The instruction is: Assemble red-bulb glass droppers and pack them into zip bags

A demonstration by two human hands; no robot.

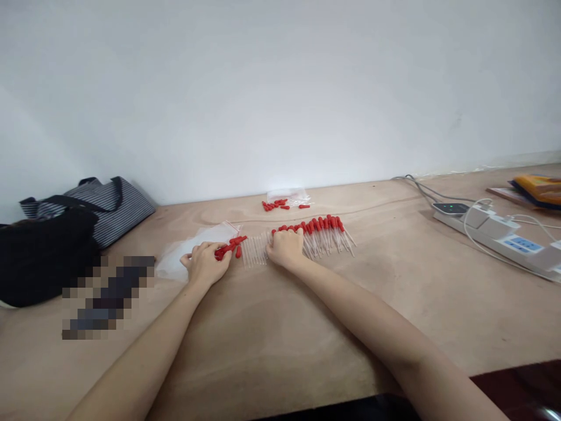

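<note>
My left hand (207, 261) bends over the small pile of red rubber bulbs (238, 240), thumb and forefinger closed around some of them. To its right, clear glass dropper tubes (254, 250) lie side by side in a row. My right hand (286, 248) is closed at the right end of those tubes, its fingertips turned down and hidden. Beyond it stretches a row of glass droppers with red bulbs (326, 231) fitted on their far ends. A clear plastic bag (175, 257) lies flat beneath and beside my left hand.
Near the wall lie more red bulbs (274, 204) and a small plastic bag (287, 195) with thin tubes. A striped bag (127, 204) and black cloth (44, 257) sit left, by a blurred dark object (111, 295). At right is a power strip (521, 244) with cables.
</note>
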